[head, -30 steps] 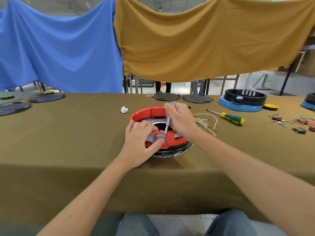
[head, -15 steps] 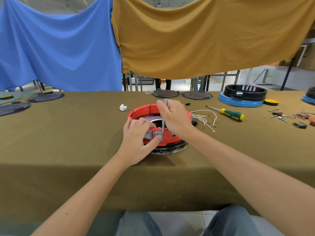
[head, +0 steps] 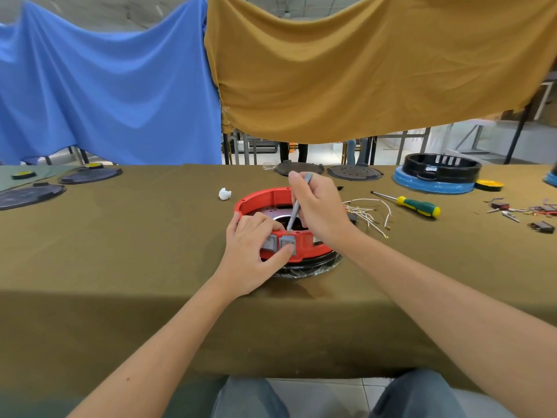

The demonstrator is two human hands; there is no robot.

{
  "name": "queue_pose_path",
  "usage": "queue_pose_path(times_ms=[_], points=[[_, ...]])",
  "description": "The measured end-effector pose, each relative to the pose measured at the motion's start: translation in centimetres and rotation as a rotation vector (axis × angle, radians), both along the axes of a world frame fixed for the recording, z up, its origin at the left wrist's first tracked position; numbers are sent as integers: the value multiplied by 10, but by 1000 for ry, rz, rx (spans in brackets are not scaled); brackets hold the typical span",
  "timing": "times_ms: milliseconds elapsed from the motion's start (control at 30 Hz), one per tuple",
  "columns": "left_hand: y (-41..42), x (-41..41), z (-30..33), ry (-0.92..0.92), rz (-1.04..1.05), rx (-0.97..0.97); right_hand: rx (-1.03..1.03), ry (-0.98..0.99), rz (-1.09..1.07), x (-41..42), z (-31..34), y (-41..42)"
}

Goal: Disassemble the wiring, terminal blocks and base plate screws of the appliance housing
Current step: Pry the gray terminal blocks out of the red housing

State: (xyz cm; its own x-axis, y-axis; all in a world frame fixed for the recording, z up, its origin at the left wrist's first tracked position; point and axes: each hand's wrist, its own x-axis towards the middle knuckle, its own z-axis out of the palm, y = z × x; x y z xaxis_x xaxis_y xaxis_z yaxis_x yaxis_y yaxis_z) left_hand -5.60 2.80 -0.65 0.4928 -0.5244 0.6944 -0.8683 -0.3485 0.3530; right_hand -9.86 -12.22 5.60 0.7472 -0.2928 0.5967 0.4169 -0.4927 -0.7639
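Note:
A round red appliance housing [head: 265, 198] on a black base lies on the olive table, straight in front of me. Two grey switch blocks [head: 286, 243] sit in its near wall. My left hand [head: 251, 251] grips that near wall, thumb under the right block and fingers curled over the rim. My right hand [head: 319, 206] holds a thin grey tool [head: 294, 211] like a pen, its tip down inside the housing just behind the blocks. Loose white wires [head: 369, 214] lie right of the housing.
A green and yellow screwdriver [head: 417, 205] lies to the right, with small parts [head: 521, 211] beyond it. A black housing on a blue base [head: 437, 179] stands at the back right. Dark round plates [head: 354, 172] lie at the back and far left. A white scrap [head: 224, 193] rests left of the housing.
My right hand and the grey tool shifted slightly left over the housing; the tip stays by the grey blocks. My left hand keeps its grip. The camera view shifted a little.

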Motion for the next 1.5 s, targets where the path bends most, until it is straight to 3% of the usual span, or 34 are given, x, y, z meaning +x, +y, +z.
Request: queue_pose_path(times_ms=[200,300,633,733,933,1167,1333,1500], points=[[0,3,-2,-33,5,16,-473,-24,55,-5,6,15],[0,4,-2,-50,7,20,-560,-1,59,-5,10,16],[-2,5,-1,-39,-3,-6,-601,344,62,19,26,27],[-2,5,-2,-36,4,-4,-596,317,54,17,25,26],[-2,5,-3,-52,22,0,-614,58,59,-6,14,18],[-2,4,-2,-49,22,-12,-474,192,41,10,15,20],[-3,4,-1,-40,5,-13,-491,312,59,21,18,21],[-2,4,-2,-41,7,-26,-393,160,26,14,12,21]])
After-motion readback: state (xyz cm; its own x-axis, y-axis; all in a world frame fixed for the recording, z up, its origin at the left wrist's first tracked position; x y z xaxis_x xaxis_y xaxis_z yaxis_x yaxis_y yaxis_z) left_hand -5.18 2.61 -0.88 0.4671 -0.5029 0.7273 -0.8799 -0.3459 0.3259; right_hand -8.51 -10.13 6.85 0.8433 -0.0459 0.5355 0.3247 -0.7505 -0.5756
